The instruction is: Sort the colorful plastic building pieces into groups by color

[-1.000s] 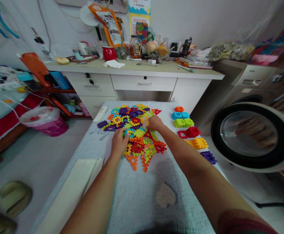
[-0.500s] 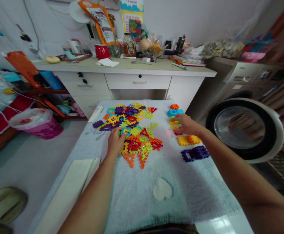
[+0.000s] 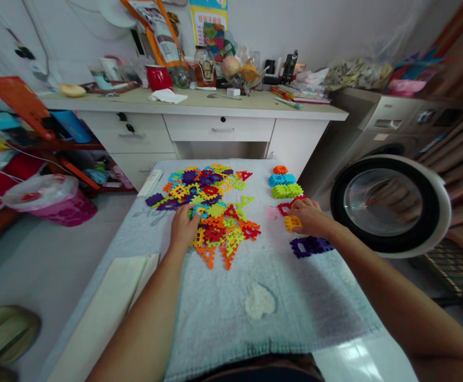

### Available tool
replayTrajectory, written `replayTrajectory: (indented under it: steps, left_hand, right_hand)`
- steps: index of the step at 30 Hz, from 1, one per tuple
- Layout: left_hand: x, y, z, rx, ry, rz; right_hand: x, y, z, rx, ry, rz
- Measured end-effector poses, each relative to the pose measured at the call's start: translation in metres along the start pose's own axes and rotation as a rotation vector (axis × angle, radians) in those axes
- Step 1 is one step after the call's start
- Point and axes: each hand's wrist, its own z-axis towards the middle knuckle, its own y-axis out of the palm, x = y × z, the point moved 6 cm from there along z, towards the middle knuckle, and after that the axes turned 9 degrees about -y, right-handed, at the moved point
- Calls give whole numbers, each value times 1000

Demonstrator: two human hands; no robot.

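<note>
A mixed pile of colourful plastic interlocking building pieces, with notched edges, lies on the cloth-covered table. At the pile's near left edge rests my left hand, its fingers and thumb apart and touching pieces. My right hand is low over the right-hand row, its fingers bent around a yellow building piece and partly covering the yellow group. Just beyond its fingertips lie red pieces, partly hidden. Farther back are green pieces, blue pieces and orange pieces; purple pieces lie nearer me.
A pale blue cloth covers the table. Long white panels lie along its left side. Behind stands a cluttered counter with drawers. To the right, a washing machine's round door hangs open. A pink bin stands at left.
My right hand has moved toward me, from the green and red pieces to the yellow group, bringing a yellow piece along. My left hand stays at the pile. The view has shifted slightly.
</note>
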Motion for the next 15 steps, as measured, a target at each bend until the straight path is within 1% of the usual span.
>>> replayTrajectory:
  steps: [4,9,15]
  left_hand:
    - [1,0,0,-8,-11,1]
    - [0,0,0,-3,-7,-5]
    - [-3,1,1,9,-3,-11]
  right_hand:
    - [-2,-1,0,-39,5,-35]
    - [-8,-5,-2,-58,1,-74]
    - [-11,-11,-5,-38,2,-76]
